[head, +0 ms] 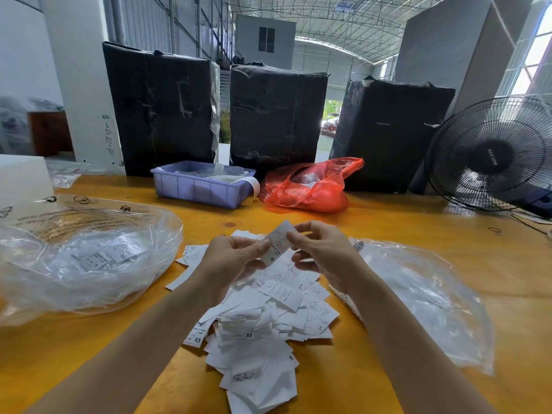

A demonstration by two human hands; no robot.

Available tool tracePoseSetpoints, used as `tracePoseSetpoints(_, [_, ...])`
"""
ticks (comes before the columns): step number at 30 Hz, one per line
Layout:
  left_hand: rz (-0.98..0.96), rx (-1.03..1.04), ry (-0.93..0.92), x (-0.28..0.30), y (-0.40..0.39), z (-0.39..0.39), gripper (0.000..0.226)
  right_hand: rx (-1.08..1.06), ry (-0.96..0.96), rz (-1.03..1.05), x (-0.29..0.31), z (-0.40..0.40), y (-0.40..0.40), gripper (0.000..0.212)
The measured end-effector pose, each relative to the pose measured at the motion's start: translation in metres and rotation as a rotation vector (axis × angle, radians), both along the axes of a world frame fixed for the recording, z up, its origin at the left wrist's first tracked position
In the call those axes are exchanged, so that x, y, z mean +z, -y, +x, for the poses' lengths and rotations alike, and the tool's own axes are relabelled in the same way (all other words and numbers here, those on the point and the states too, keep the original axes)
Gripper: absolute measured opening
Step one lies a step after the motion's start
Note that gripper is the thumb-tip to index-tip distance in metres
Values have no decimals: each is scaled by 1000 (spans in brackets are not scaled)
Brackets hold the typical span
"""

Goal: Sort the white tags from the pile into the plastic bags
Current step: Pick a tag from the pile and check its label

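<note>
- Fingertips (265, 244) of the left hand (236, 258) pinch the near-left edge of 1 white tag (276, 242), while the right hand (321, 249) pinches its far-right edge with thumb and forefinger; both hands hold it raised over the middle of the table (418, 234).
- Beneath them lies the pile of tags (263, 324), loose and overlapping, spreading from under the hands toward the near edge; size marks such as XS, S and L show on several.
- Left of the pile, the left plastic bag (89, 258) already holds a good many tags, some marked XS and S as far as can be read.
- Right of the pile, the right plastic bag (418, 294) lies flatter; a band of tags shows along its left side, partly hidden by the right forearm.
- Judging by this, sorting is well under way but far from finished: the pile is large, and the held tag is probably being read for its size before going into 1 of the 2 bags.
- Farther back sit a purple tray (203, 186) and a red bag (310, 186), apparently untouched.
</note>
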State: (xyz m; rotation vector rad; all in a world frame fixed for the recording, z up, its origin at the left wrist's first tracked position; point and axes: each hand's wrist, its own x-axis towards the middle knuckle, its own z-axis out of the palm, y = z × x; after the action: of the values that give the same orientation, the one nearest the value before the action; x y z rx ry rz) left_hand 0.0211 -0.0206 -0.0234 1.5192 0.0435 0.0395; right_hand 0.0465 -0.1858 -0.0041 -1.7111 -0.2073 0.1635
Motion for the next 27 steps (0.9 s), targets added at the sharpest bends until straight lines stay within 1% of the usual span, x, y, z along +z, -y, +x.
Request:
tracePoseSetpoints(2, [-62,23,-23,0,1,1,12,-39,80,42,1,0,1,22])
tracePoseSetpoints(4, [-102,53,-36,-1,2,1,15,-11,105,33,1,-3,-1,21])
tracePoseSetpoints(8, [-98,159,-15,-5,2,3,19,35,170,-106,-4,-10,-15,13])
tracePoseSetpoints(11, [-79,189,-20,-4,1,2,19,4,224,-142,-6,-10,-19,12])
tracePoseSetpoints(17, [-75,103,-47,-3,3,-1,20,-17,216,-153,-8,-9,-19,10])
tracePoseSetpoints(21, [-106,75,-73,-1,4,-2,22,14,188,-111,-7,-9,-19,21])
tracePoseSetpoints(23, [-128,42,-88,0,4,-4,20,43,179,-114,-7,-11,-18,23])
tracePoseSetpoints(25, [-143,11,-98,1,4,-4,23,28,174,-91,-7,-10,-18,19])
tracePoseSetpoints(27, [-127,-9,-117,0,3,-2,31,-18,150,-42,-7,-9,-15,13])
